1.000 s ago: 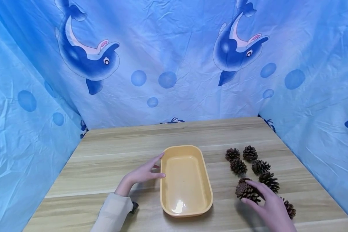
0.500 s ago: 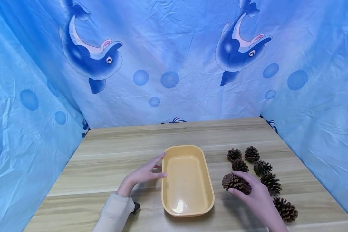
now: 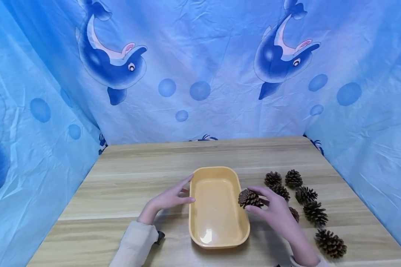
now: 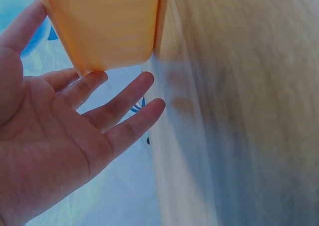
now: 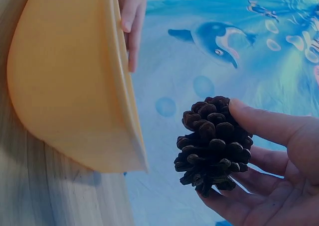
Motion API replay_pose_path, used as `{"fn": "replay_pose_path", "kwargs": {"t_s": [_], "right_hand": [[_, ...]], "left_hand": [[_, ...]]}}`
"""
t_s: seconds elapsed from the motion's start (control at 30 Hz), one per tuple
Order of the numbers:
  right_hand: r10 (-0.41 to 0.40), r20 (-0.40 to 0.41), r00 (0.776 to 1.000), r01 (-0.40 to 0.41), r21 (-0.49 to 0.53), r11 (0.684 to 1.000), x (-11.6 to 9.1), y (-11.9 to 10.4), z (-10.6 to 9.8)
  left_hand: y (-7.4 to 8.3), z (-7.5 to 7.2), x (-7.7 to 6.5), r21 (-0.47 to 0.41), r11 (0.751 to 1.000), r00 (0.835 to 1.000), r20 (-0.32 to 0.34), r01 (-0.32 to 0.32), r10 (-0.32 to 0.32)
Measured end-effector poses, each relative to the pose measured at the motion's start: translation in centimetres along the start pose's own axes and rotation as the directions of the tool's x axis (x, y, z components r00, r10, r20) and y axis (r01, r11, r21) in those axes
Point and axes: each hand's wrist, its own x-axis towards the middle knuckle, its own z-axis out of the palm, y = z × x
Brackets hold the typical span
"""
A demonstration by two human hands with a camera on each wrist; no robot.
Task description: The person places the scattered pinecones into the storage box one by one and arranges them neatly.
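Note:
A yellow-orange plastic tray (image 3: 217, 237) with rounded corners stands on the table, nothing inside it. My left hand (image 3: 169, 198) touches its left rim with thumb and fingertips, the fingers spread and fairly straight; the left wrist view shows the fingertips against the tray's side wall (image 4: 107, 27). A brown pine cone (image 3: 248, 198) is held by my right hand (image 3: 274, 209) over the tray's right rim. In the right wrist view thumb and fingers pinch the pine cone (image 5: 214, 146) from both sides, apart from the tray wall (image 5: 70, 76).
Several more pine cones (image 3: 315, 213) lie on the wooden table (image 3: 147, 159) to the right, one partly hidden behind my right hand. The nearest pine cone (image 3: 331, 243) sits close to the front right. A blue dolphin-print curtain (image 3: 194, 44) surrounds the table's back and sides.
My right hand has carried the pine cone leftward from the group on the right to the tray's right rim. The left hand has stayed at the tray. The head view has shifted slightly.

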Motion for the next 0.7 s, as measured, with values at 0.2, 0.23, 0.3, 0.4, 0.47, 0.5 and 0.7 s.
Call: {"fn": "replay_pose_path", "kwargs": {"t_s": [0.2,0.23,0.3,0.4,0.47,0.5,0.7], "right_hand": [[-0.015,0.068,0.998,0.017,-0.022,1.0,1.9,-0.5,1.1],[-0.013,0.082,0.997,0.014,-0.017,1.0,2.2,-0.6,1.3],[-0.014,0.107,0.994,0.014,-0.002,1.0,2.9,-0.8,1.6],[-0.005,0.137,0.991,0.003,0.012,1.0,3.9,-1.1,2.0],[-0.005,0.148,0.989,0.004,0.004,1.0,4.6,-1.4,2.3],[-0.003,0.15,0.989,0.004,-0.002,1.0,4.9,-1.5,2.4],[0.0,0.162,0.987,0.007,-0.042,0.999,6.6,-1.6,3.7]], "left_hand": [[0.0,0.1,-0.2,-0.01,1.0,1.0,-0.009,0.008,-0.008],[0.0,0.1,-0.3,-0.011,1.0,1.0,-0.013,0.008,-0.008],[-0.1,0.2,-0.3,-0.009,1.0,1.0,-0.018,0.006,-0.006],[-0.1,0.4,-0.4,-0.02,1.0,1.0,-0.024,0.004,-0.005],[-0.1,0.5,-0.4,-0.025,1.0,1.0,-0.028,-0.004,0.003],[-0.1,0.6,-0.4,-0.029,1.0,1.0,-0.029,-0.006,0.005],[-0.1,0.7,-0.6,-0.028,1.0,0.999,-0.044,-0.007,0.006]]}}
